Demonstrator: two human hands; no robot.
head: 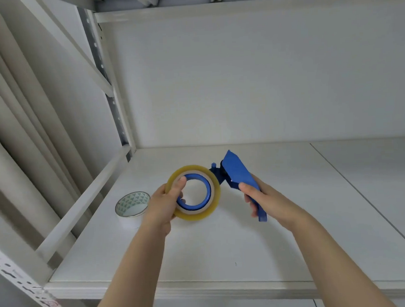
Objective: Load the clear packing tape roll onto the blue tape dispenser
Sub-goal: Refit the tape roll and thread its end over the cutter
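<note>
tape roll: clear packing tape roll (201,212), yellowish tint, pale core, face-on to the viewer; blue hub ring (206,188) shows inside the core, so it looks seated on the wheel
dispenser: blue tape dispenser (239,174), plastic, flat shield tilted up and to the far side, handle running down toward the near right
position: both held just above the shelf (283,219), centre of the scene, not resting on it
left hand: left hand (163,206) closed around the roll's left rim, thumb lying across the front face at the core
right hand: right hand (262,202) wrapped around the dispenser handle, thumb on top
edges: white back wall close behind, metal upright and cross rail on the left, shelf front edge near
room: open bare shelf to the right and in front of the hands
nearby: second roll (133,206) with green triangle print inside, lying flat on the shelf just left of the left hand, apart from it
</note>
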